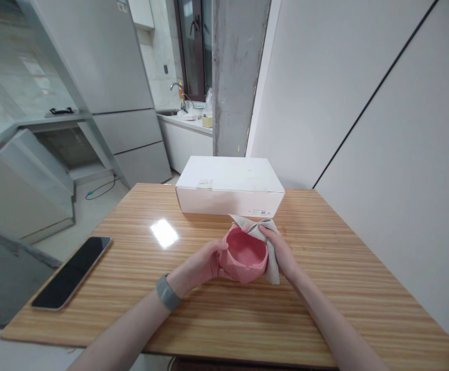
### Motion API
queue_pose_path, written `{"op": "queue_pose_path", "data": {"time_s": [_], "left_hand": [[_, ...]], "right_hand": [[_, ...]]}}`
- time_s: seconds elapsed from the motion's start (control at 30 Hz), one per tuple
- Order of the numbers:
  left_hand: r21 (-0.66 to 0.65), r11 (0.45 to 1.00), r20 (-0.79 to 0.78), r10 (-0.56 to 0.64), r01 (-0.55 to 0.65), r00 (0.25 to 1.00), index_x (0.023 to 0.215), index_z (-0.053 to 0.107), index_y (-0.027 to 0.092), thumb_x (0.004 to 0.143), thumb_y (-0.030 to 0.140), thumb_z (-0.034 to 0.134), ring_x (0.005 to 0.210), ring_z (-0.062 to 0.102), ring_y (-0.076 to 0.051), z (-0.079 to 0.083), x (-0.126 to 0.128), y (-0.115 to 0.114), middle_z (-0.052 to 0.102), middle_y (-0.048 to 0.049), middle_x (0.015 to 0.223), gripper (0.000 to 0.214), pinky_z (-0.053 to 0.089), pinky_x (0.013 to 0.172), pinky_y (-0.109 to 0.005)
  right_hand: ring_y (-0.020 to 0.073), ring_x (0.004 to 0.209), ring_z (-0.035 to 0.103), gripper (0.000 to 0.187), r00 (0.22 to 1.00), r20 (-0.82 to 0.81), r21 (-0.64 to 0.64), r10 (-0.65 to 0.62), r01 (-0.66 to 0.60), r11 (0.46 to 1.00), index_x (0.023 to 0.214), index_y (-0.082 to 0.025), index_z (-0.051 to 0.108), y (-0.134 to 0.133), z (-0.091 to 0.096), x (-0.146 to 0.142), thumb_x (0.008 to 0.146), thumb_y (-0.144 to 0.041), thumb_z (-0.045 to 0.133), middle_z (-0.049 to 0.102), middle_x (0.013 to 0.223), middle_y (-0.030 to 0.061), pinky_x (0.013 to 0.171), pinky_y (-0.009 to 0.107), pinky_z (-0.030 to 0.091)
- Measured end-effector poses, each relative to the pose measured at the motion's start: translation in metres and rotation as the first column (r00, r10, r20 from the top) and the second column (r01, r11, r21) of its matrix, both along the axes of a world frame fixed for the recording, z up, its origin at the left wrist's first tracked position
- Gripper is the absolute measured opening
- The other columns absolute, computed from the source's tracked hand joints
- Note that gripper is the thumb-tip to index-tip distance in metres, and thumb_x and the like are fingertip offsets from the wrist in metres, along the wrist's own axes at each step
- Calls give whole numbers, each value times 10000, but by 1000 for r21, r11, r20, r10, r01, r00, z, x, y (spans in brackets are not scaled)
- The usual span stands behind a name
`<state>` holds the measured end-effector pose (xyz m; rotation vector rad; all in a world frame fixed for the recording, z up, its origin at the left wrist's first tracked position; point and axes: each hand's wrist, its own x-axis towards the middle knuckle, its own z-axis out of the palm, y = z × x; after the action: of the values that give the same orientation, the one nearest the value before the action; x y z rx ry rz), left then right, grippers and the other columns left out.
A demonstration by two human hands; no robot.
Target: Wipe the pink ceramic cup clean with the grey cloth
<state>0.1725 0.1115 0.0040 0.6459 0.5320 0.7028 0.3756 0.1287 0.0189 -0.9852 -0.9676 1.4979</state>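
Note:
A pink bowl (243, 257) with a faceted outside is tilted so its hollow faces me, above the wooden table (131, 278). My left hand (209, 262) grips its left side, thumb at the rim and fingers round the wall. On the right, my right hand (280, 251) is closed on a pale grey cloth (272, 263). That cloth drapes over the bowl's right and far rim, pressed against it. Some fingers of both hands are hidden behind the bowl and the cloth.
Just beyond my hands a white box (230, 201) stands on the table. A dark-screened phone (71, 273) lies near the left edge. A white wall (363, 154) borders the table's right side. Farther back are a grey refrigerator (104, 67) and a sink counter (185, 123).

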Motion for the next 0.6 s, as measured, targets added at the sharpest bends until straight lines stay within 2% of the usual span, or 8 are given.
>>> {"op": "queue_pose_path", "data": {"time_s": [0.1,0.17,0.27,0.4,0.47,0.6], "left_hand": [[16,996,-33,86,-85,996,1094,656,126,774,352,681,780,681,-215,-1,5,-1,723,-102,938,393,587,684,-356],[36,990,-48,138,-136,989,1075,656,133,755,351,709,789,682,-213,-1,7,-1,716,-96,945,390,581,669,-333],[59,980,-53,195,-192,979,1056,653,134,728,351,743,802,686,-229,0,9,-1,714,-107,970,403,587,678,-365],[63,966,-58,253,-249,966,1084,645,129,728,339,758,825,694,-244,2,10,-2,722,-126,1006,428,585,718,-395],[61,966,-55,255,-251,965,1098,644,126,736,323,757,857,695,-251,3,10,-2,721,-137,1038,427,578,746,-400],[67,975,-24,216,-214,976,1137,641,144,763,285,747,937,683,-236,4,7,-3,707,-129,1113,414,556,811,-364]], "right_hand": [[280,949,698,314,996,-74,44,-42,45,998,917,-218,753,1,-1,-7,786,-490,669,778,943,35,908,373,496],[276,995,687,308,987,-119,91,-112,123,988,936,-223,747,0,-1,-14,821,-483,628,772,976,33,950,380,482],[265,1010,680,288,966,-122,137,-228,244,960,939,-231,743,-4,-3,-23,826,-468,625,770,984,18,980,375,468],[248,966,687,267,928,-90,137,-361,371,918,925,-254,746,-14,-4,-35,805,-475,656,772,948,-3,938,352,488],[244,947,693,260,919,-65,136,-389,394,909,905,-262,751,-18,-4,-38,801,-483,663,772,921,-6,916,344,498],[244,938,694,254,934,-63,113,-352,357,927,883,-263,758,-16,-5,-34,787,-482,671,773,903,-9,905,338,500]]}}
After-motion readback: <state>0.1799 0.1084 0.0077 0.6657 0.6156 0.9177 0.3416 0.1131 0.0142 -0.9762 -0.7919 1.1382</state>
